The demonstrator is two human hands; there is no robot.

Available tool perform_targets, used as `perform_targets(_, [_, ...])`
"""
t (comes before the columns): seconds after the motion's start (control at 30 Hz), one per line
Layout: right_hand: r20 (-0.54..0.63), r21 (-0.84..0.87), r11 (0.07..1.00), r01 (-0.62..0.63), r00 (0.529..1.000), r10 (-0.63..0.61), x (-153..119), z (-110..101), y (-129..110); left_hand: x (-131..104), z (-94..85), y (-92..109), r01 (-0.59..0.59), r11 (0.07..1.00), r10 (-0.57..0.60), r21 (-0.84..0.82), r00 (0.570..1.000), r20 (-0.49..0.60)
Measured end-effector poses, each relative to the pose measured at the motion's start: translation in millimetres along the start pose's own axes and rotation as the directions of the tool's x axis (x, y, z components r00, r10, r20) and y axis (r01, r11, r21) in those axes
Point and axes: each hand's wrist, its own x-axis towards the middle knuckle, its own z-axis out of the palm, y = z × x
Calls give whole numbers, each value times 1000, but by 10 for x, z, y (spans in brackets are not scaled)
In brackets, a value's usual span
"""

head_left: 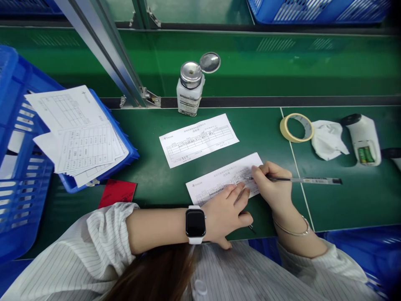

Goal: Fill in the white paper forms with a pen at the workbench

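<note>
My right hand [273, 184] is closed around a pen [308, 180], its tip on the right part of a printed form [200, 184]. Lying across the lower part of that form, my left hand [227, 215] has its fingers spread and holds it flat. A thin dark object [252, 228], perhaps another pen, pokes out under the left hand; most of it is hidden. Farther back lies a second form [199, 140] with handwriting in its table.
A pump bottle [189, 90] with its lid up stands behind the forms. At right are a tape roll [296, 128], crumpled tissue [328, 140] and a white handheld device [361, 140]. At left, papers [84, 138] fill a blue tray [133, 154] beside a blue crate [19, 167] and red card [117, 192].
</note>
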Motion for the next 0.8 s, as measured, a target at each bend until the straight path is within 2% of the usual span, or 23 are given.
perform_targets(0.5, [46, -59, 997, 51, 998, -48, 7, 0, -90, 18, -6, -5, -10, 999, 12, -32, 999, 47])
perform_targets(0.8, [17, -60, 997, 38, 999, -37, 7, 5, -78, 12, -10, 10, -11, 999, 13, -39, 999, 39])
